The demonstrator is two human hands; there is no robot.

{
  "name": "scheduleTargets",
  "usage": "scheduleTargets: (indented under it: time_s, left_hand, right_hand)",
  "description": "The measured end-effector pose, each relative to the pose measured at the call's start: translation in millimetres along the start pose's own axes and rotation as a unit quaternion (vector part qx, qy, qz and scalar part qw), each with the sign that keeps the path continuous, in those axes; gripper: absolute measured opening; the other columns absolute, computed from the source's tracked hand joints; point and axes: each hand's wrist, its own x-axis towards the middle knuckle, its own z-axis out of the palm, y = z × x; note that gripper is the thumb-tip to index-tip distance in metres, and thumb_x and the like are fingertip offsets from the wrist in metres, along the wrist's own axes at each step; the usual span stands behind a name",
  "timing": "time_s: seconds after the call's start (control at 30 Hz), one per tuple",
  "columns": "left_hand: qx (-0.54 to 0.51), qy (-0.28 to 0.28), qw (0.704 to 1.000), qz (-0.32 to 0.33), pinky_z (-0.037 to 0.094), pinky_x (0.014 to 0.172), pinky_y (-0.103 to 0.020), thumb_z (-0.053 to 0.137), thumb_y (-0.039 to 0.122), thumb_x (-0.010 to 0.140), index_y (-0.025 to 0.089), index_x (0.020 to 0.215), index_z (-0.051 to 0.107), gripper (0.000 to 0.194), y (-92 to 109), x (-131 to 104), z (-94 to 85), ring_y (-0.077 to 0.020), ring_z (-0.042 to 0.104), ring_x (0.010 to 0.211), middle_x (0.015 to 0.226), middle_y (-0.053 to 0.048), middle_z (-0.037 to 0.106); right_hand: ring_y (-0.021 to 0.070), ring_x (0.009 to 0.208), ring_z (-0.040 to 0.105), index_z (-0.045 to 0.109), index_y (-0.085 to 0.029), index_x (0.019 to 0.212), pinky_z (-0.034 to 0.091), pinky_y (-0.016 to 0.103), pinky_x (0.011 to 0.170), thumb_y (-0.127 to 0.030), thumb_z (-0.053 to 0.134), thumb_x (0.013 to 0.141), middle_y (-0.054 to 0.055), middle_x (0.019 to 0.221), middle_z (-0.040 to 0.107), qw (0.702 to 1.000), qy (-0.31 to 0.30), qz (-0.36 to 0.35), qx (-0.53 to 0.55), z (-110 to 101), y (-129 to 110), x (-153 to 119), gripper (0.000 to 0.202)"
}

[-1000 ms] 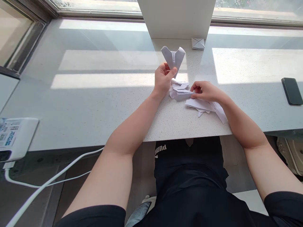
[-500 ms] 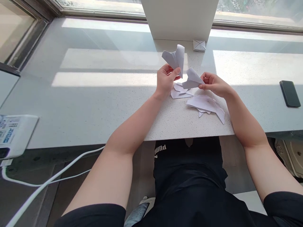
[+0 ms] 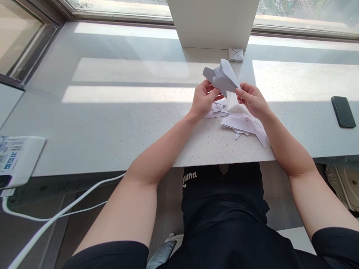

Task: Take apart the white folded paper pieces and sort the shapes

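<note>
Two folded white papers overlap above the counter. My left hand is closed on the left folded paper, whose lower part is partly hidden behind the other. The right folded paper is pinched at its lower right tip by my right hand. Below my left hand lies a small group of folded papers, partly covered by the fingers. A larger pile of folded white papers rests nearer the counter's front edge, below my right hand.
On the pale speckled counter, a square folded paper lies by a white panel. A dark phone is at the far right. A white device with a cable sits at the left.
My left hand has moved right and slightly down with its paper. My right hand has shifted a little up, its paper turned upward. The two papers, apart before, now overlap.
</note>
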Motion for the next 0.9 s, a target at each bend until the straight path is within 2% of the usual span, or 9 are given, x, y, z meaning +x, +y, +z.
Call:
scheduleTargets:
  time_s: [0.1,0.2,0.3,0.43,0.53,0.63,0.73,0.9]
  left_hand:
    - [-0.001,-0.015,1.000,-0.003,0.083,0.110,-0.056,0.094,0.066,0.114,0.032,0.137,0.082,0.043,5.8,-2.7,2.7,-0.0347,0.094,0.126,0.123,-0.011,0.094]
    - [-0.001,-0.033,0.999,-0.005,0.084,0.109,-0.056,0.100,0.062,0.109,0.030,0.137,0.083,0.046,14.5,-7.9,5.0,-0.0343,0.094,0.125,0.127,-0.012,0.096]
    - [0.001,-0.042,0.999,-0.007,0.085,0.110,-0.053,0.102,0.063,0.106,0.028,0.137,0.083,0.050,21.8,-13.2,7.3,-0.0335,0.094,0.127,0.132,-0.013,0.096]
    - [0.003,-0.020,1.000,-0.016,0.086,0.107,-0.052,0.095,0.067,0.111,0.027,0.131,0.086,0.046,20.0,-14.2,8.4,-0.0347,0.095,0.127,0.119,-0.012,0.096]
    - [-0.010,0.019,1.000,-0.001,0.086,0.106,-0.054,0.092,0.071,0.112,0.029,0.129,0.085,0.046,9.4,-8.6,4.1,-0.0375,0.095,0.130,0.119,-0.012,0.095]
    - [-0.028,0.064,0.998,0.003,0.084,0.110,-0.055,0.090,0.075,0.113,0.029,0.127,0.081,0.049,-3.0,-0.8,-4.5,-0.0394,0.093,0.136,0.122,-0.013,0.093]
    - [-0.030,0.101,0.994,0.001,0.082,0.114,-0.056,0.089,0.082,0.112,0.028,0.125,0.078,0.056,-13.6,5.7,-13.4,-0.0395,0.091,0.139,0.120,-0.012,0.090]
    - [-0.032,0.142,0.989,0.011,0.081,0.112,-0.056,0.089,0.094,0.106,0.028,0.121,0.076,0.069,-25.4,12.0,-20.1,-0.0371,0.092,0.128,0.119,-0.012,0.087]
  right_hand:
    - [0.0294,0.106,0.071,0.076,-0.034,0.130,0.063,0.047,0.087,-0.116,0.084,0.087,0.007,0.111,0.071,0.999,0.016,-0.012,-0.037,8.3,3.8,-0.9,0.093]
    - [0.0322,0.110,0.074,0.076,-0.035,0.133,0.067,0.050,0.090,-0.109,0.092,0.089,0.008,0.112,0.075,0.996,0.035,-0.034,-0.070,16.7,8.1,-2.3,0.088]
    - [0.0321,0.106,0.076,0.077,-0.033,0.125,0.070,0.051,0.089,-0.104,0.094,0.094,0.007,0.106,0.077,0.992,0.069,-0.061,-0.081,20.9,10.5,-4.4,0.079]
    - [0.0298,0.099,0.076,0.076,-0.032,0.116,0.070,0.050,0.087,-0.099,0.090,0.101,0.005,0.100,0.077,0.985,0.088,-0.088,-0.117,18.7,7.6,-8.0,0.070]
    - [0.0289,0.098,0.073,0.076,-0.032,0.115,0.067,0.050,0.090,-0.089,0.092,0.105,0.005,0.101,0.077,0.981,0.062,-0.096,-0.155,16.1,4.0,-10.7,0.061]
    - [0.0294,0.099,0.071,0.076,-0.030,0.111,0.064,0.050,0.096,-0.068,0.099,0.105,0.006,0.103,0.077,0.974,0.014,-0.089,-0.206,17.4,2.3,-13.6,0.045]
    - [0.0323,0.104,0.071,0.078,-0.027,0.106,0.060,0.053,0.104,-0.049,0.098,0.102,0.008,0.108,0.078,0.963,-0.035,-0.078,-0.255,22.4,2.4,-16.2,0.029]
    - [0.0395,0.116,0.072,0.089,-0.027,0.115,0.059,0.059,0.113,-0.044,0.101,0.098,0.013,0.120,0.081,0.954,-0.070,-0.061,-0.284,30.1,5.2,-17.9,0.027]
